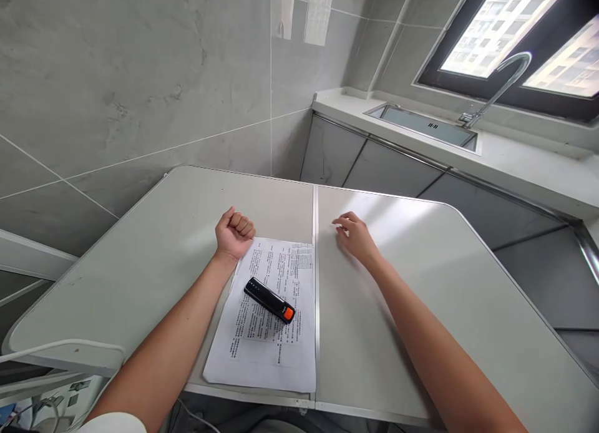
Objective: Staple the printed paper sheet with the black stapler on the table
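Observation:
My left hand [234, 232] is closed in a fist, palm side up, at the upper left corner of the printed paper sheets [219, 364]. Nothing shows between its fingers. On the sheets, slanting down to the right, lies a long black stapler-like object [266, 297] with an orange-red patch at its near right end; its exact kind is unclear. To the right of the paper, past the table's seam, my right hand [354, 233] is over the tabletop. Its fingers are bent and slightly apart, holding nothing visible.
A pale folding table [388, 352] with a metal seam spans the view. Behind it stand a grey tiled wall [140, 77] and a counter with a sink [421, 124] and a tall faucet [505, 77]. A white cable [70, 342] crosses the table's near left corner.

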Tool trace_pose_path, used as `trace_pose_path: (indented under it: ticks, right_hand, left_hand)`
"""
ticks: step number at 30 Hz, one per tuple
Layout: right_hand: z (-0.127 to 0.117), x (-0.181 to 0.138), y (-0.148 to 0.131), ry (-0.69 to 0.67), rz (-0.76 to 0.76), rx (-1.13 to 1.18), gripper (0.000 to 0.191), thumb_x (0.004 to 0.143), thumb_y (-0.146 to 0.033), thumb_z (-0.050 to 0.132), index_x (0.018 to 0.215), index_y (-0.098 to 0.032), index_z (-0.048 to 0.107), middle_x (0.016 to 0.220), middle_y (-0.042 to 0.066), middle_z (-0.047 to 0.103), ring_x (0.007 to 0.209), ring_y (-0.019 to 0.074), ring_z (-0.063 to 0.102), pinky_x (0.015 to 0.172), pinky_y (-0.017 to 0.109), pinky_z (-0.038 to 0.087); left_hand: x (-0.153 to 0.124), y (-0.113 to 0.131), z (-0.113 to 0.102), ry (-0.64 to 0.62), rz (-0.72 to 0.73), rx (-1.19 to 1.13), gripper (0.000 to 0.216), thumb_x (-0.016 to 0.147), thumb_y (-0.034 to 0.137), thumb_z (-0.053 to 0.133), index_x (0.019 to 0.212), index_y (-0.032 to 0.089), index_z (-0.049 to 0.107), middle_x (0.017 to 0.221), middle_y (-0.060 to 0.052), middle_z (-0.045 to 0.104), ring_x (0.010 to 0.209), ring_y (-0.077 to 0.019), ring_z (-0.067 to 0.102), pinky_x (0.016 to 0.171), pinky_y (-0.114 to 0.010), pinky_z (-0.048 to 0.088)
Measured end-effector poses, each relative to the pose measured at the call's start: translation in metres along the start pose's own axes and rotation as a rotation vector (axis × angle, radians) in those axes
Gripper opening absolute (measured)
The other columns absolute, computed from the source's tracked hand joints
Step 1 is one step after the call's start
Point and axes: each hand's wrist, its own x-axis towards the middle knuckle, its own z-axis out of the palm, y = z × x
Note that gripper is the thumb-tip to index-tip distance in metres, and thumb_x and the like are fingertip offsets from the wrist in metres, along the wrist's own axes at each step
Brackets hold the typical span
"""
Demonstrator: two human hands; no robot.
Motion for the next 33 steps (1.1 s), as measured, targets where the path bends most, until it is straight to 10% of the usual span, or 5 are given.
trace_pose_path:
  ticks: [10,17,22,29,33]
  right_hand:
    - [0.096,0.122,-0.102,-0.135,-0.199,0.042,0.032,0.096,-0.008,0.046,0.116,-0.018,0.069,0.122,0.010,0.060,0.086,0.0161,0.061,0.082,0.030,0.048]
    - [0.129,0.131,-0.112,-0.307,-0.249,-0.102,0.027,0.096,-0.008,0.045,0.094,-0.019,0.070,0.108,0.008,0.064,0.081,0.0170,0.056,0.071,0.029,0.041]
    - [0.100,0.122,-0.114,-0.261,-0.183,-0.078,0.018,0.100,-0.023,0.053,0.107,-0.021,0.070,0.117,0.009,0.066,0.095,0.0193,0.059,0.075,0.029,0.040]
    - [0.020,0.059,-0.078,-0.171,0.249,-0.079,0.031,0.091,-0.022,0.053,0.061,-0.020,0.054,0.060,0.002,0.053,0.063,0.0161,0.046,0.060,0.029,0.033]
    - [-0.047,0.014,-0.121,-0.180,0.384,0.006,0.034,0.094,-0.032,0.053,0.062,-0.020,0.056,0.058,0.000,0.054,0.052,0.0126,0.041,0.051,0.028,0.031]
  left_hand:
    - [0.000,0.002,-0.002,-0.040,-0.028,-0.046,0.058,0.098,0.032,0.053,0.064,0.021,0.007,0.050,0.006,0.009,0.036,-0.0086,0.022,0.038,-0.028,0.017]
    - [0.000,0.000,-0.005,-0.113,-0.024,-0.008,0.062,0.099,0.035,0.051,0.063,0.021,0.003,0.049,0.007,0.003,0.033,-0.0075,0.017,0.036,-0.026,0.017]
    - [-0.001,0.000,-0.002,-0.125,-0.033,0.020,0.062,0.099,0.036,0.051,0.062,0.021,0.004,0.049,0.007,0.003,0.034,-0.0073,0.014,0.036,-0.025,0.019]
    - [-0.002,0.000,0.001,-0.128,-0.048,0.051,0.062,0.099,0.036,0.052,0.063,0.021,0.004,0.051,0.007,0.003,0.036,-0.0076,0.014,0.037,-0.025,0.021]
    - [-0.002,-0.001,0.002,-0.162,-0.057,0.023,0.059,0.098,0.032,0.051,0.064,0.022,0.004,0.050,0.007,0.004,0.035,-0.0080,0.016,0.037,-0.026,0.020]
